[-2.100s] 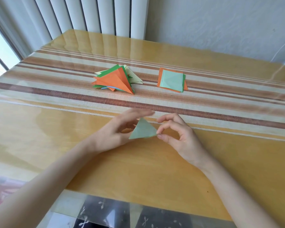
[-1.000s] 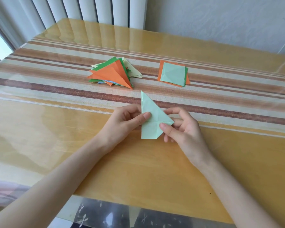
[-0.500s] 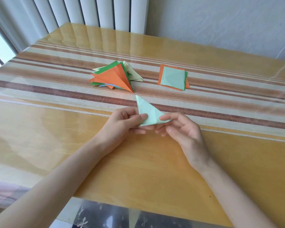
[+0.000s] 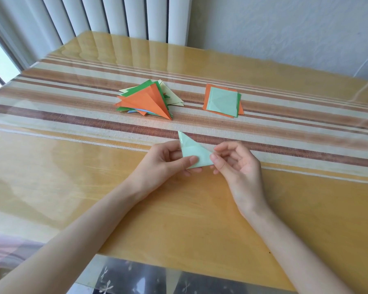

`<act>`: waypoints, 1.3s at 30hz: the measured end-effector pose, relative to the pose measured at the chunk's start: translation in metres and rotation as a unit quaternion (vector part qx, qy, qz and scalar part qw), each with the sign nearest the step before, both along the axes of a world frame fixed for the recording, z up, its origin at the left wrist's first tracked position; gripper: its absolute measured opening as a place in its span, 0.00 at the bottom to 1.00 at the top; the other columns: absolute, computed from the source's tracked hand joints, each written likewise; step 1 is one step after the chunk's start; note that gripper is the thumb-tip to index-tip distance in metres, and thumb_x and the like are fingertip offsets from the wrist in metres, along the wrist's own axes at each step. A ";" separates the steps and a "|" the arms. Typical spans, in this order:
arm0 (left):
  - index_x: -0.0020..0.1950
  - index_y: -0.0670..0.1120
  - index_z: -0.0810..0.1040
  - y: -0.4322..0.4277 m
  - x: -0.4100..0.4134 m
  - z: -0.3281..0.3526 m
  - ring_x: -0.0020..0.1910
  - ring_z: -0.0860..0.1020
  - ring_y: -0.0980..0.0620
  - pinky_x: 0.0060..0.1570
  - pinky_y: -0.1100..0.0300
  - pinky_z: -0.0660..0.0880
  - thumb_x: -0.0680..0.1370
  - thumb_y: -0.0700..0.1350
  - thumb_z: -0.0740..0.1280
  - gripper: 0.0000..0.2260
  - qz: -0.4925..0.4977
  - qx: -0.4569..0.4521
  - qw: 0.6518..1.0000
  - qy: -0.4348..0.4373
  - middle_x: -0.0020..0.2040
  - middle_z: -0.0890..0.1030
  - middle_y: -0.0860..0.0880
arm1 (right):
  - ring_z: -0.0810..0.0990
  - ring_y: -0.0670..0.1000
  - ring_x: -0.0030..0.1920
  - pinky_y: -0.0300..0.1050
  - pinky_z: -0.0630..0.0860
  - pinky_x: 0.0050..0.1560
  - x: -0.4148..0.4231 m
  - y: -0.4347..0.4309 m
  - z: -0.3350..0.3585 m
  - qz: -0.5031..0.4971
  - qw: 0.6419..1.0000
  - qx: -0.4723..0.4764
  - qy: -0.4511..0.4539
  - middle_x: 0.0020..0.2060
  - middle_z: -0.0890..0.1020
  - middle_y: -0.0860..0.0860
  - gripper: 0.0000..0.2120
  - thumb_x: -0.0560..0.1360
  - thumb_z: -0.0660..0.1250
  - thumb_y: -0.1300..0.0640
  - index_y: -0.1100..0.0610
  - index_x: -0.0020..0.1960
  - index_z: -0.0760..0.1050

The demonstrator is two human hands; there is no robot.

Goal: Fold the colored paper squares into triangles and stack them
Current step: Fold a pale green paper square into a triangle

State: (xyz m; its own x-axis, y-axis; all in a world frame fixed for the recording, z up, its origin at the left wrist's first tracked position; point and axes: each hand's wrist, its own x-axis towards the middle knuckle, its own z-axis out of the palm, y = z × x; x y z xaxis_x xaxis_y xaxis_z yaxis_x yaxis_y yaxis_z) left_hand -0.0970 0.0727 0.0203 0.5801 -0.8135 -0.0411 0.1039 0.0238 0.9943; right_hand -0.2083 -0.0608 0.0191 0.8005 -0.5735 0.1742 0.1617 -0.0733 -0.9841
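- my left hand pinches the mint triangle at its near-left side, with the thumb flat on top and the fingers curled under it.
- my right hand is loosely curled, thumb and forefinger closing lightly on the triangle's right corner (more a steadying nip than a real hold, as far as i can tell).
- the triangle is held just over the middle of the desk, at the near border of the striped runner. its sharpest tip points away from me toward the far edge.
- the pile of folded triangles lies ahead and a little left of that tip, on the runner. my left hand is the nearer one, so i judge it should carry the piece over.
- the pile's top piece is orange, its long point slanting toward the near right. i would turn mine to match before laying it down.
- the stack of squares sits to the pile's right, well apart from it, with a mint sheet on top and orange beneath.
- the paper is thin, matte and creased sharp. the desk is glossy under a clear cover, so a loose sheet may slide.
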 end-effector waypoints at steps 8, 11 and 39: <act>0.54 0.40 0.78 0.000 0.000 -0.001 0.43 0.84 0.53 0.42 0.63 0.79 0.77 0.35 0.65 0.07 -0.007 0.004 1.000 -0.009 0.44 0.85 0.49 | 0.77 0.45 0.34 0.36 0.74 0.40 0.001 -0.003 -0.001 0.020 1.000 -0.014 0.005 0.32 0.78 0.47 0.11 0.73 0.67 0.71 0.56 0.46 0.76; 0.52 0.40 0.78 0.000 -0.001 -0.001 0.42 0.84 0.53 0.40 0.64 0.79 0.77 0.38 0.65 0.05 0.005 0.005 1.000 -0.005 0.43 0.85 0.49 | 0.77 0.45 0.34 0.36 0.74 0.41 0.001 -0.001 -0.002 0.011 1.000 -0.027 -0.004 0.32 0.78 0.47 0.11 0.74 0.67 0.71 0.55 0.46 0.76; 0.51 0.44 0.78 0.014 0.012 0.008 0.40 0.84 0.51 0.39 0.61 0.80 0.70 0.63 0.57 0.25 0.071 -0.014 0.979 0.191 0.43 0.84 0.45 | 0.76 0.49 0.43 0.31 0.70 0.52 0.004 -0.009 -0.009 -0.084 0.843 -0.515 -0.133 0.44 0.77 0.59 0.06 0.75 0.65 0.70 0.67 0.45 0.81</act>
